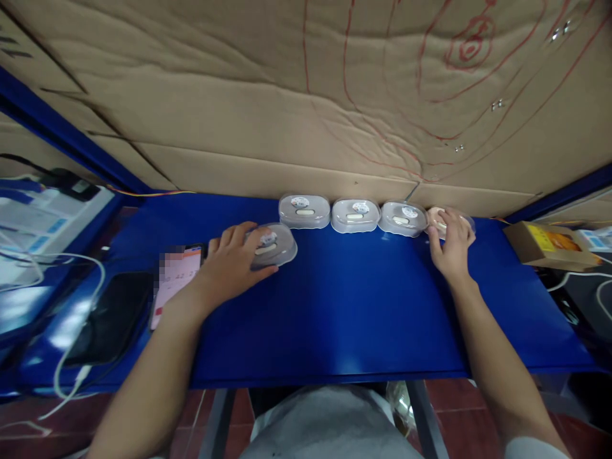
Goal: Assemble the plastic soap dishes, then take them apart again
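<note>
Several clear oval plastic cases, each with a round label and a pale strip, lie on the blue tabletop. Three of them, a left one, a middle one and a right one, form a row along the cardboard wall. My left hand is wrapped over the left end of a nearer case. At the row's right end, the fingers of my right hand rest round another case, which they partly cover.
Cardboard with red drawn lines stands behind the table. Left are a lit phone, a dark phone-like device and white cables. At right sits a brown box with a yellow label.
</note>
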A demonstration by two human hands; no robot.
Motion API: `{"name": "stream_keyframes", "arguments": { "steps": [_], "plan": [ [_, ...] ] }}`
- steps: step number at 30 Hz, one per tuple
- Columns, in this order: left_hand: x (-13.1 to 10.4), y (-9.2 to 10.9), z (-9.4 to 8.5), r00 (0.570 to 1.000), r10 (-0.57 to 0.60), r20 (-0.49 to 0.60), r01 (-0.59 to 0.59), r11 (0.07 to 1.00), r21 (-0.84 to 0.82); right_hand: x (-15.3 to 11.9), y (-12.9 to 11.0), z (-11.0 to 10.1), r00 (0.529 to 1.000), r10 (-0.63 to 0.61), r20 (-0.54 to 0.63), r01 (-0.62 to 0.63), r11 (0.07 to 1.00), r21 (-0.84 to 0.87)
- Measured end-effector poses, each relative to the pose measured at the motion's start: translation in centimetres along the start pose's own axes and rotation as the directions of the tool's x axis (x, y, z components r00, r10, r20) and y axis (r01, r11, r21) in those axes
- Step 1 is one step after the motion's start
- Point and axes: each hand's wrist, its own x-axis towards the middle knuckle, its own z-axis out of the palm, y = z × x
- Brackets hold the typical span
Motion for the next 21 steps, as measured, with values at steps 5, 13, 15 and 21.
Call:
{"name": "stream_keyframes", "arguments": {
  "steps": [5,13,15,21],
  "plan": [
    [-0.4,3.5,0.6,0.951,0.29,0.111,-0.257,0.936,-0.241,-0.7,-6.3,-2.0,0.981,-0.193,-0.005,0.19,0.963,0.192],
    [-1.4,7.0,3.8,0.874,0.486,0.002,-0.41,0.74,-0.533,-4.7,-16.5,-3.1,0.637,-0.636,0.436,0.361,0.745,0.56],
    [-1.4,6.8,4.7,0.874,0.485,-0.044,-0.412,0.688,-0.598,-5.5,-17.5,-2.6,0.622,-0.635,0.459,0.366,0.754,0.546],
    [-1.1,6.2,5.7,0.887,0.462,-0.026,-0.358,0.65,-0.67,-6.4,-17.1,-0.7,0.69,-0.639,0.341,0.424,0.738,0.526]
  ]
}}
